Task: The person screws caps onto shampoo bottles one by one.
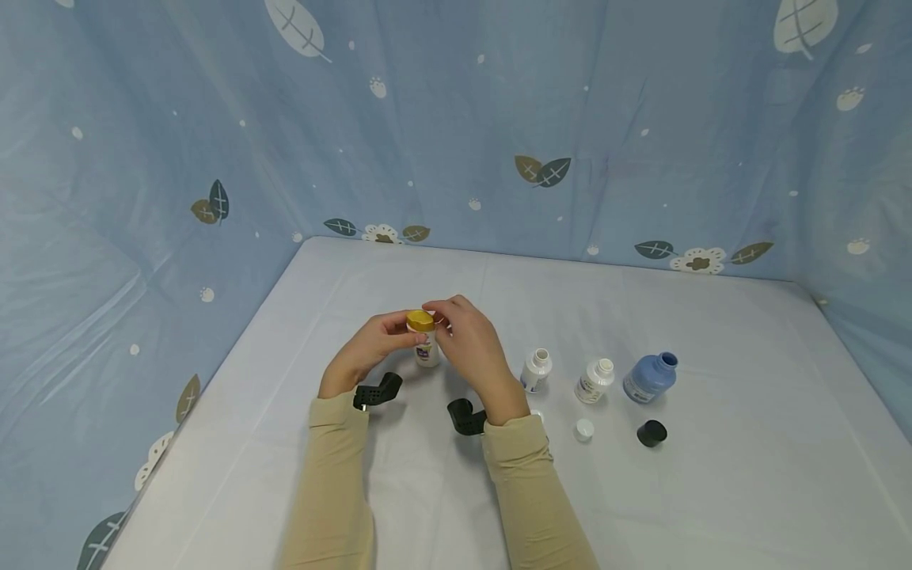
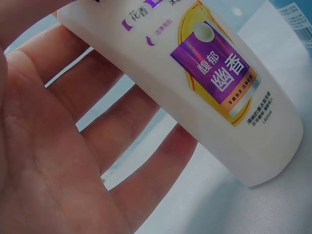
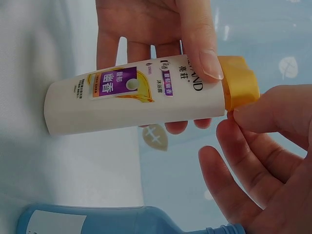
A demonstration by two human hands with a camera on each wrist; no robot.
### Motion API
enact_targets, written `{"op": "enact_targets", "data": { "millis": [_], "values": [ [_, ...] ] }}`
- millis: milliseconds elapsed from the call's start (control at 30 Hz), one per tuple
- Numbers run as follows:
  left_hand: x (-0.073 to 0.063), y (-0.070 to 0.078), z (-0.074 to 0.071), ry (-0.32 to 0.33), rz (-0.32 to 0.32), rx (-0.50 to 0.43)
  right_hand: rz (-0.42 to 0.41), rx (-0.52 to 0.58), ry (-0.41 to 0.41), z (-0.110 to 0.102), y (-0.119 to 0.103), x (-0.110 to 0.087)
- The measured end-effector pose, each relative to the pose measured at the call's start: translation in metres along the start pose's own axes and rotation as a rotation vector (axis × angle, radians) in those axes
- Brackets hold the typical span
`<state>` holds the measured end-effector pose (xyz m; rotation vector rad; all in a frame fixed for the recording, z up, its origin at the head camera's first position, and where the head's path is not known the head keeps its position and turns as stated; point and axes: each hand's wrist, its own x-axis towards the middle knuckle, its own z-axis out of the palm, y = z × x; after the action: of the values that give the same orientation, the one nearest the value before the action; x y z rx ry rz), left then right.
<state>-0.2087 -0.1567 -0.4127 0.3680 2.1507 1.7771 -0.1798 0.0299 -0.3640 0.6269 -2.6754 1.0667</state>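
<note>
A white body wash bottle [image 1: 427, 354] with a yellow cap [image 1: 420, 320] stands upright between the hands near the table's middle. My left hand [image 1: 374, 346] grips its upper part, thumb across the front and fingers behind, as the right wrist view shows. Purple and gold print marks the bottle's label [image 2: 219, 73] in the left wrist view. From the other side, my right hand [image 1: 472, 340] pinches the cap's edge with thumb and forefinger. Its other fingers [image 3: 226, 178] are loosely bent beside the bottle. The cap still sits on the neck.
To the right stand two uncapped white bottles [image 1: 536, 370] [image 1: 594, 381] and an uncapped blue bottle [image 1: 650, 378]. In front lie a white cap [image 1: 583, 430] and a black cap [image 1: 651, 433]. Another white piece [image 1: 537, 415] is partly hidden by the right wrist. A patterned blue curtain [image 1: 456, 119] borders the table.
</note>
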Motion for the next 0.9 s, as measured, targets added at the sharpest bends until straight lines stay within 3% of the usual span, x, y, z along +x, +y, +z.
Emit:
{"op": "enact_targets", "data": {
  "millis": [267,667,900],
  "values": [
    [0.0,0.001,-0.001,-0.009,-0.003,0.002,0.01,0.001,-0.023,0.001,0.001,0.0],
    [0.001,-0.004,-0.003,-0.044,0.039,-0.032,-0.056,0.04,-0.048,0.0,-0.001,0.0],
    [-0.006,0.012,0.0,-0.056,0.033,-0.011,-0.035,0.022,-0.077,0.001,-0.002,0.0]
  ]
}}
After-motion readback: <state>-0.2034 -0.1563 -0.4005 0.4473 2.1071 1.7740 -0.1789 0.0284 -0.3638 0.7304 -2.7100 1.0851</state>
